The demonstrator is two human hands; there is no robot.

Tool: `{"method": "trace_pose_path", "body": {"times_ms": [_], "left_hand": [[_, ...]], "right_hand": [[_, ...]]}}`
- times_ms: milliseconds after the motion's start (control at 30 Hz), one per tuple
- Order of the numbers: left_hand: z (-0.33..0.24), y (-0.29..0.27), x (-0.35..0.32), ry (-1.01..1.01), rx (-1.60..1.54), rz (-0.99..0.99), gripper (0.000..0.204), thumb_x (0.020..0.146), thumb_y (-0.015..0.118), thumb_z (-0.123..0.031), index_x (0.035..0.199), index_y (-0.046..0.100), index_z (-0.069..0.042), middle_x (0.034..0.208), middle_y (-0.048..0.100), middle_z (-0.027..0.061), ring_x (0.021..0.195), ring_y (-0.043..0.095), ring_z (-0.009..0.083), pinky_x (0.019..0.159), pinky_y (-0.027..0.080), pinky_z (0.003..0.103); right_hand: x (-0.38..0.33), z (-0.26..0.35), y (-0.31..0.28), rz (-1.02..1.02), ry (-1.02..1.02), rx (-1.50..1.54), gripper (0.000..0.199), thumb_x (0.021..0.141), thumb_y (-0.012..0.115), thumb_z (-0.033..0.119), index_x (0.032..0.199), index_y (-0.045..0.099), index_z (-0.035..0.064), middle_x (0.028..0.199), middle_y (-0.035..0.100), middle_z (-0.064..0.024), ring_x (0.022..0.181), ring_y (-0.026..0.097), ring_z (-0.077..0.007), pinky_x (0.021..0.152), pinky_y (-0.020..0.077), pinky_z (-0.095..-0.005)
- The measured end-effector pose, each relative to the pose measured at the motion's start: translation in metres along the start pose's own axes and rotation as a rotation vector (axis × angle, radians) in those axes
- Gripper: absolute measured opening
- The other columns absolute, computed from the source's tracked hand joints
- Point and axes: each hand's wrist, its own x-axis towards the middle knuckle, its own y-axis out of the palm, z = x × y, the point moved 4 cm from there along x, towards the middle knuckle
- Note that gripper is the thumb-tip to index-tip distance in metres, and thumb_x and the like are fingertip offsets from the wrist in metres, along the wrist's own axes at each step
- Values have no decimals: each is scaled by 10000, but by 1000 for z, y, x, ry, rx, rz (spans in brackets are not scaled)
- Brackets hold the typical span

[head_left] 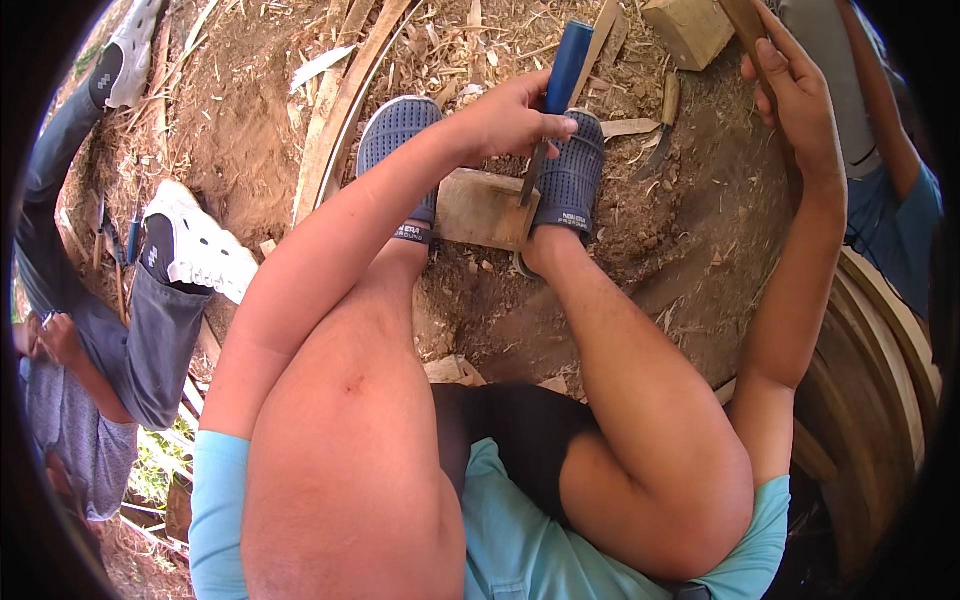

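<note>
My left hand point(505, 122) is closed around a chisel point(570, 68) with a blue handle and a flat metal blade. The blade points down, its tip at the right end of a small wooden block point(480, 207) on the ground between my feet. Raised at the upper right, my right hand point(800, 95) grips a brown wooden stick point(748, 35), whose far end runs out of the picture. My feet, in blue perforated clogs point(578, 165), stand either side of the block.
A curved knife point(662, 135) with a wooden handle lies right of my foot, below a chunky wood block point(690, 30). Long wooden strips point(335, 110) and shavings lie at upper left. Curved planks point(880, 330) are stacked at right. People sit left and right, one wearing white clogs point(195, 240).
</note>
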Motion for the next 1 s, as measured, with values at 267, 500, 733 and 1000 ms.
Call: {"method": "trace_pose_path", "body": {"times_ms": [267,500,733,1000], "left_hand": [[0,4,2,-64,32,52,469,896,685,-220,1289,454,-107,984,600,54,838,664,169,730,563,323],[0,3,7,-107,33,18,432,903,672,-187,1268,457,-101,976,583,59,810,656,162,735,580,326],[4,8,10,-129,28,17,462,912,659,-179,1303,425,-99,956,582,62,782,664,173,689,572,323],[5,9,14,-136,41,11,462,928,641,-183,1321,417,-90,945,581,73,779,664,157,657,568,299]], "right_hand": [[15,-36,13,231,-54,-274,444,1030,466,294,1463,429,207,774,514,43,531,404,2,447,352,-159],[17,-42,11,184,-4,-282,451,1032,460,277,1476,410,221,752,494,42,522,388,-5,454,338,-163],[5,-56,18,204,-51,-238,435,1013,503,228,1446,463,211,726,481,42,618,417,-30,576,377,-187],[12,-53,9,81,0,-182,423,1007,510,212,1429,489,202,714,478,43,635,415,-47,603,395,-216]]}}
